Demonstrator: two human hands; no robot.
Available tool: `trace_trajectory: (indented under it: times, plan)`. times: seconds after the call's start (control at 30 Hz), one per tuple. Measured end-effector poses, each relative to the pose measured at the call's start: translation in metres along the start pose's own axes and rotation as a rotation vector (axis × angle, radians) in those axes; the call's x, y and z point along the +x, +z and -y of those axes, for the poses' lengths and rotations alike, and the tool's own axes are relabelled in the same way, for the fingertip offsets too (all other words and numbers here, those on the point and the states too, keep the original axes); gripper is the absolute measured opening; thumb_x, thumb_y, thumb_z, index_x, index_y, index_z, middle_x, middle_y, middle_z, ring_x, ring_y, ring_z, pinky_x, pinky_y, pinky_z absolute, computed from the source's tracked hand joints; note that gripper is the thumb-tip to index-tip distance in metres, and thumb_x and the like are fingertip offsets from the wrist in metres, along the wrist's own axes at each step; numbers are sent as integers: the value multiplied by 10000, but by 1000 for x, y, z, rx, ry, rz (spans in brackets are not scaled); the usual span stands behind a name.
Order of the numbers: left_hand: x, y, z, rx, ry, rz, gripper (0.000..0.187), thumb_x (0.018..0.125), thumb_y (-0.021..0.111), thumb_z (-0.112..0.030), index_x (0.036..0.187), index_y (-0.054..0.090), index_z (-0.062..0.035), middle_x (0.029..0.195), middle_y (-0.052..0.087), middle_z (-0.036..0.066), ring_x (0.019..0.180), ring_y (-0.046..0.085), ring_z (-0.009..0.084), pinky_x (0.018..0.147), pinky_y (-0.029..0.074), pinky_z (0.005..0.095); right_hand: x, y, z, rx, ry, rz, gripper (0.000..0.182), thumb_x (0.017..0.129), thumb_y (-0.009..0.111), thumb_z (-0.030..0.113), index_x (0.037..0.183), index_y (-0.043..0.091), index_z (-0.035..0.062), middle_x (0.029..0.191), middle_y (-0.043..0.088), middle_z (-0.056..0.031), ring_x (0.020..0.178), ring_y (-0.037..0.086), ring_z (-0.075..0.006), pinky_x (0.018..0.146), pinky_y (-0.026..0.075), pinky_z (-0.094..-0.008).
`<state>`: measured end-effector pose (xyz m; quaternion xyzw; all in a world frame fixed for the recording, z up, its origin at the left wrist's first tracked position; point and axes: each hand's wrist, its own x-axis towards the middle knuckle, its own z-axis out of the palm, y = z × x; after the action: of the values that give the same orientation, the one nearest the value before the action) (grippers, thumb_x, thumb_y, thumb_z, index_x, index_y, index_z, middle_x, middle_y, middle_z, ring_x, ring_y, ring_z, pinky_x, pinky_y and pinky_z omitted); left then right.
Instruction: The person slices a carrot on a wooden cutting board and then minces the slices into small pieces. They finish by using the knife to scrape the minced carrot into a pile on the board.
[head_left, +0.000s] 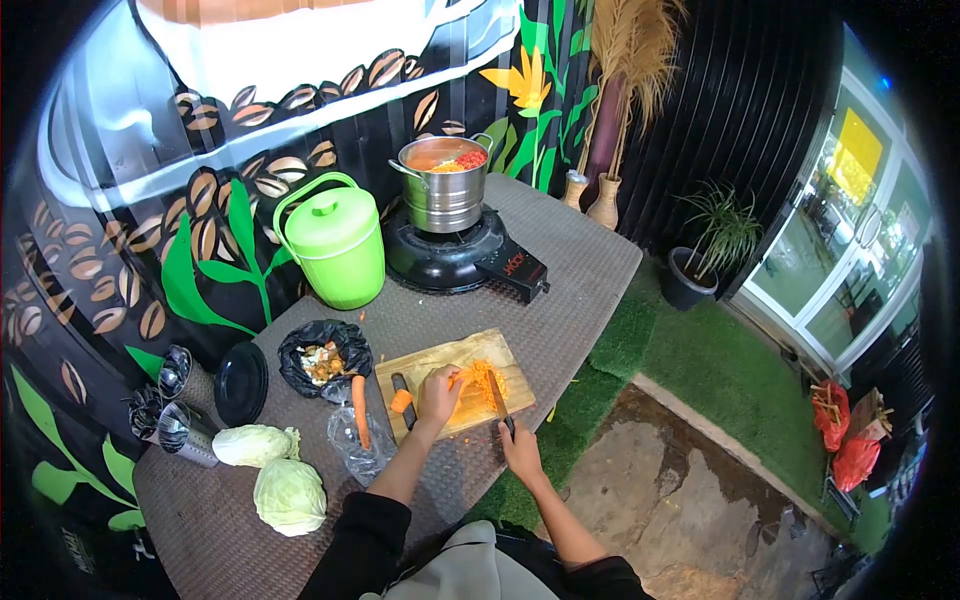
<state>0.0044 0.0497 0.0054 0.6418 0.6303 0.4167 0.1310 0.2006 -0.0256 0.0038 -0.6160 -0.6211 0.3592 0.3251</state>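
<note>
Left fingers [447, 377] are holding a carrot piece [457, 380] on the board [425, 361], right fingers [509, 437] are gripping the knife [499, 397]; safe cutting is depending on tucked left fingertips

Pot [443, 207] on stove [425, 262], right of bucket [342, 262]; chopped carrot [477, 383] on board [418, 361]; cabbages [290, 497] left.

Orange carrot shreds [487, 379], black-handled knife [498, 396], brown-streaked tan board [455, 352], lime-green bucket [342, 264], 2 pale-green cabbages [290, 497], grey-brown woven-patterned table [570, 265]
</note>
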Motion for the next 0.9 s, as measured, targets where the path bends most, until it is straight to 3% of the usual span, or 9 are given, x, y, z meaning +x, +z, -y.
trace_trajectory:
  times: [0.2, 0.3, 0.4, 0.47, 0.7, 0.9]
  plan:
    - [7, -3, 18, -76, -59, -41, 172, 801, 690, -151, 925, 645, -39, 864, 667, 134, 846, 622, 315, 762, 482, 401, 0, 1, 7, -29, -50, 2, 358, 936, 516, 311, 976, 539, -43, 841, 616, -309, 839, 592, -482, 721, 456, -539]
    - [5, -7, 19, -126, -13, -9, 157, 804, 687, -163, 906, 659, -47, 903, 660, 123, 890, 603, 306, 785, 464, 403, 1, 4, 8, -46, -58, 10, 366, 934, 517, 319, 979, 545, -43, 837, 617, -309, 832, 593, -482, 721, 457, -540]
    - [1, -12, 9, 35, 114, 84, 161, 813, 675, -177, 935, 687, -73, 950, 647, 104, 977, 562, 294, 847, 432, 399, 2, 9, 7, -70, -56, 19, 366, 935, 516, 316, 988, 548, -45, 831, 617, -310, 836, 593, -482, 724, 458, -538]
    - [-1, -11, 2, 121, 37, 96, 187, 823, 658, -182, 990, 707, -112, 984, 637, 87, 1043, 520, 274, 920, 385, 399, 3, 12, 4, -68, -79, 0, 368, 936, 510, 314, 999, 548, -47, 828, 614, -317, 833, 594, -483, 726, 461, -537]
    - [-1, -3, 7, 153, -42, 48, 223, 830, 650, -187, 1038, 709, -136, 1007, 645, 74, 1025, 525, 252, 948, 354, 389, 1, 4, 6, -48, -73, 21, 386, 937, 501, 321, 1029, 538, -51, 837, 612, -327, 818, 596, -484, 719, 468, -538]
    - [-14, -22, -15, 189, 83, 177, 444, 771, 720, -320, 1154, 646, -110, 1145, 618, 90, 1109, 495, 274, 985, 320, 422, -3, 8, 11, -221, -14, 43, 367, 940, 491, 320, 995, 543, -39, 864, 620, -307, 794, 608, -475, 722, 481, -543]
